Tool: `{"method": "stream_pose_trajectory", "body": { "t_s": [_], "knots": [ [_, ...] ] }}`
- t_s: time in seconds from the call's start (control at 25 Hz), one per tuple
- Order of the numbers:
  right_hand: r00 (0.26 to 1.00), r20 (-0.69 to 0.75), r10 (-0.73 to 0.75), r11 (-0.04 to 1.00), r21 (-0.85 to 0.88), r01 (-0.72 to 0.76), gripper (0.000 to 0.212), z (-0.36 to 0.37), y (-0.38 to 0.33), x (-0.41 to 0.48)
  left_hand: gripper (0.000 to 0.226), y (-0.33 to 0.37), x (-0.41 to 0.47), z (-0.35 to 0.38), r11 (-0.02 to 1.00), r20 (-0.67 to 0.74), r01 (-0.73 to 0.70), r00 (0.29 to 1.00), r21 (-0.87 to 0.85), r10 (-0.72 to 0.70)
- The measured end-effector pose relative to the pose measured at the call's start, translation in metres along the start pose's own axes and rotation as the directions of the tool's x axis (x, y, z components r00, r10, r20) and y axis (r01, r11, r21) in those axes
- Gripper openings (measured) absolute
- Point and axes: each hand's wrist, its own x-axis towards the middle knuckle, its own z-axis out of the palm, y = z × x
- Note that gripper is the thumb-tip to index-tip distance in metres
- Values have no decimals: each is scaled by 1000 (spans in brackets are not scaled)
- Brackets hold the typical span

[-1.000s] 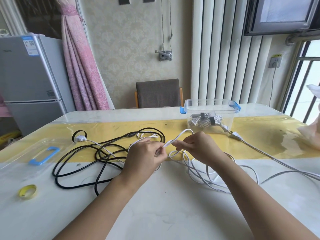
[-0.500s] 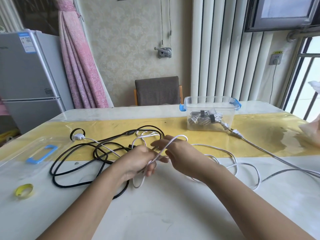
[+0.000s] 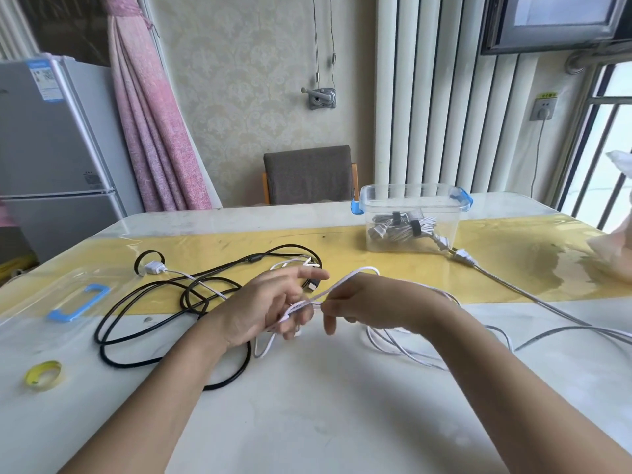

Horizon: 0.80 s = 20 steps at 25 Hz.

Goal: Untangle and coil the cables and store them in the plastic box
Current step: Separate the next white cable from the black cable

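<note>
In front of the plastic box, the white cable looks light and limp: the right hand pinches it close, and the left hand curls round its loops.

Both hands work above the white table. The right hand pinches the white cable between thumb and fingers, and a narrow loop of it rises beside the knuckles. The left hand keeps its index finger straight, while the lower fingers curl round the same cable. To the left lies a black cable in loose loops. The plastic box stands further back on the yellow strip, with tied cable bundles inside
</note>
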Motion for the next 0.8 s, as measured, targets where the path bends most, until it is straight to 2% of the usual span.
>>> {"method": "stream_pose_trajectory", "body": {
  "t_s": [0.04,0.12,0.16,0.24,0.28,0.32,0.36,0.4,0.44,0.48,0.52,0.6,0.64,0.72,0.8],
  "knots": [
    [999,37,37,998,47,-39,31,-7,2,-2,34,-2,1,4,991,-17,-68,997,115,70],
    [993,84,79,989,117,-88,31,-12,6,-3,17,-4,2,16,912,-80,-164,975,377,208],
    [992,92,89,984,143,-102,32,-13,8,-3,20,-7,5,19,879,-113,-189,958,437,262],
    [993,84,85,976,195,-100,32,-11,10,-1,37,-9,7,19,879,-196,-190,934,438,300],
    [995,57,80,971,221,-91,33,-10,10,-1,40,-6,7,16,914,-259,-189,921,358,292],
    [997,0,81,967,242,-79,34,-11,10,-1,38,-1,8,10,961,-336,-197,907,194,254],
    [992,-90,84,966,250,-60,35,-10,8,-1,30,3,6,1,969,-390,-234,902,-75,187],
    [975,-205,84,969,247,-31,35,-11,6,-1,19,9,3,-8,887,-409,-307,900,-344,153],
    [938,-339,77,972,236,6,34,-12,5,-1,10,14,-2,-19,764,-446,-399,880,-507,163],
    [875,-480,65,975,218,48,33,-14,4,-1,7,20,-7,-29,677,-507,-488,840,-550,194],
    [787,-614,56,976,201,87,32,-17,5,-2,6,24,-12,-39,624,-571,-564,791,-540,221],
    [593,-802,63,974,178,137,29,-25,9,-2,13,31,-20,-51,589,-685,-669,685,-454,250],
    [515,-854,70,977,164,138,29,-28,13,-3,14,33,-24,-53,575,-729,-705,636,-415,253],
    [426,-901,87,988,133,80,27,-32,21,-1,12,34,-26,-56,537,-798,-762,551,-362,244],
    [420,-901,112,993,87,-77,24,-33,32,4,8,35,-28,-54,544,-837,-784,490,-300,245]
  ]
}}
